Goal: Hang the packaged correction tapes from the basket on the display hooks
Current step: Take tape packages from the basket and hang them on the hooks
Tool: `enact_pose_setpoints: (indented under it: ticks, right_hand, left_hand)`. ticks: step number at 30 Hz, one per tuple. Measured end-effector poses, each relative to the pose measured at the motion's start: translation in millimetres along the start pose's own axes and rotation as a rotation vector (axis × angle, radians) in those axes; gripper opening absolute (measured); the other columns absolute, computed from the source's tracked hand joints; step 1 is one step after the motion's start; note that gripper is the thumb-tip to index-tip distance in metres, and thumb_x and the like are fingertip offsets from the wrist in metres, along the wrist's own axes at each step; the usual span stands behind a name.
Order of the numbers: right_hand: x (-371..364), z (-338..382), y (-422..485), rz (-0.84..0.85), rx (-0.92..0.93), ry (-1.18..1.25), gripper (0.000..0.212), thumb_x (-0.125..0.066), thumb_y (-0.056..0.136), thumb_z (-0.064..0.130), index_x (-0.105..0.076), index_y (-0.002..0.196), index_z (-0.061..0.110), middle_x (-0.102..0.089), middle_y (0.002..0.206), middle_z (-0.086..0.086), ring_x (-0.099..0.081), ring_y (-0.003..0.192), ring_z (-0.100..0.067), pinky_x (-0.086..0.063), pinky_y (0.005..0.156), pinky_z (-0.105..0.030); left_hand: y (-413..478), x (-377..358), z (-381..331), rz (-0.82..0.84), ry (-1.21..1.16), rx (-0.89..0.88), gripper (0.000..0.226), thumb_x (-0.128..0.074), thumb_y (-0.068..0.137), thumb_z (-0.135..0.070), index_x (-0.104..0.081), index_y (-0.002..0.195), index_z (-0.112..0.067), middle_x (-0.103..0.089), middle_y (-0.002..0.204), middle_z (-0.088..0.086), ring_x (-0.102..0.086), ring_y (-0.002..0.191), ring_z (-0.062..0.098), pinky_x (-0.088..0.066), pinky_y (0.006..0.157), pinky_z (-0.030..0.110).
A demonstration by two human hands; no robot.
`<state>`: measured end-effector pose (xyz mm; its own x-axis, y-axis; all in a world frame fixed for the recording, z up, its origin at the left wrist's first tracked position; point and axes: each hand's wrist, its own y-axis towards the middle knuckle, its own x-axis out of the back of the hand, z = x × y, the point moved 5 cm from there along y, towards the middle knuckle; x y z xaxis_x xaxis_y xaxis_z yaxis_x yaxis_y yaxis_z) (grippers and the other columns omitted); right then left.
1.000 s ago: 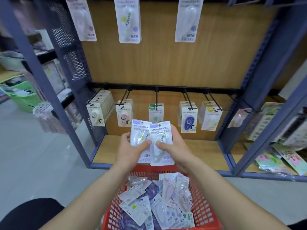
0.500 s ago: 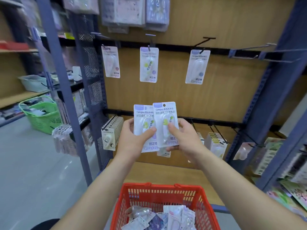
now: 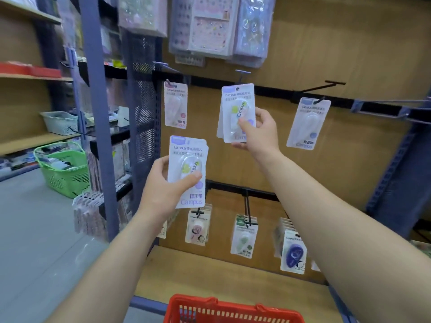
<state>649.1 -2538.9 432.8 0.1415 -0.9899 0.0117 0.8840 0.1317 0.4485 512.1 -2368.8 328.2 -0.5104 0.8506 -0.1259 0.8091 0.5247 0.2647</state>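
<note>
The left thumb (image 3: 192,180) presses across the blister on the front of a small stack of packs (image 3: 186,159). The other fingers curl behind its left edge, so the left hand (image 3: 163,194) is clamped on it. The right thumb (image 3: 243,125) lies on the front of a single pack (image 3: 236,106) and the fingers (image 3: 264,115) wrap its right edge. The right hand (image 3: 261,136) pinches this pack up at the middle hook (image 3: 242,72) of the upper rail, directly over a second pack whose edge peeks out at the left.

The stack's stepped corners show more than one card, but the exact number cannot be told. The upper rail carries a pink pack (image 3: 175,104), the middle pair and a pale pack (image 3: 309,123), and one black hook (image 3: 326,86) juts out farther right. Three bundles (image 3: 245,236) hang plainly in view on the lower rail. One red basket (image 3: 233,308) sits at the bottom edge and one green basket (image 3: 63,171) stands on the floor at left.

Half a second ago both hands held the packs side by side, thumbs nearly touching. Now the hands are well apart, with the right raised to the hook and the left lower. The red basket's contents have slipped out of view.

Both held packs stand with the long axis near upright, the purple header and hang-hole on top, and the printed face toward the camera.
</note>
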Motion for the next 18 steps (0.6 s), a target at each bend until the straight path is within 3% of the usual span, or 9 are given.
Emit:
enact_pose_setpoints:
  ticks: [5,10,13,15,18]
  right_hand:
    - [-7,-7,27,-0.073,-0.015,0.031,0.027,-0.062,0.1,0.018,-0.056,0.126,0.017,-0.068,0.113,0.001,-0.074,0.093,-0.018,-0.059,0.056,-0.027]
    - [-5,-21,36,-0.081,-0.051,-0.054,0.039,-0.063,0.1,0.026,-0.052,0.137,0.021,-0.066,0.121,0.001,-0.073,0.094,-0.016,-0.061,0.06,-0.03]
    - [2,-30,30,-0.131,-0.093,-0.353,0.06,-0.062,0.097,0.045,-0.041,0.15,0.024,-0.055,0.141,0.001,-0.063,0.111,-0.017,-0.06,0.088,-0.043]
    - [4,-35,8,-0.175,-0.025,-0.499,0.05,-0.063,0.095,0.045,-0.051,0.138,0.023,-0.055,0.133,0.001,-0.059,0.113,-0.018,-0.052,0.099,-0.043]
    - [-15,-54,-47,0.083,-0.061,-0.248,0.009,-0.064,0.097,0.029,-0.065,0.104,0.024,-0.068,0.104,0.006,-0.065,0.093,-0.011,-0.056,0.085,-0.034]
  left_hand:
    - [3,9,9,-0.009,-0.026,0.006,0.059,-0.086,0.079,-0.02,-0.054,0.128,-0.023,-0.071,0.116,-0.003,-0.075,0.096,0.014,-0.063,0.069,0.029]
    - [5,12,10,-0.021,-0.046,-0.002,0.055,-0.085,0.08,-0.018,-0.055,0.126,-0.024,-0.071,0.116,-0.002,-0.074,0.097,0.015,-0.061,0.064,0.025]
    - [3,14,13,-0.026,-0.038,0.004,0.056,-0.085,0.08,-0.02,-0.054,0.127,-0.023,-0.071,0.116,-0.002,-0.074,0.098,0.016,-0.062,0.068,0.029]
    - [2,15,15,-0.034,-0.034,0.013,0.058,-0.086,0.079,-0.022,-0.054,0.128,-0.022,-0.071,0.116,-0.003,-0.074,0.099,0.016,-0.064,0.072,0.034]
    - [2,18,20,-0.039,-0.05,0.039,0.062,-0.087,0.077,-0.028,-0.054,0.13,-0.022,-0.072,0.116,-0.003,-0.075,0.098,0.017,-0.065,0.076,0.04]
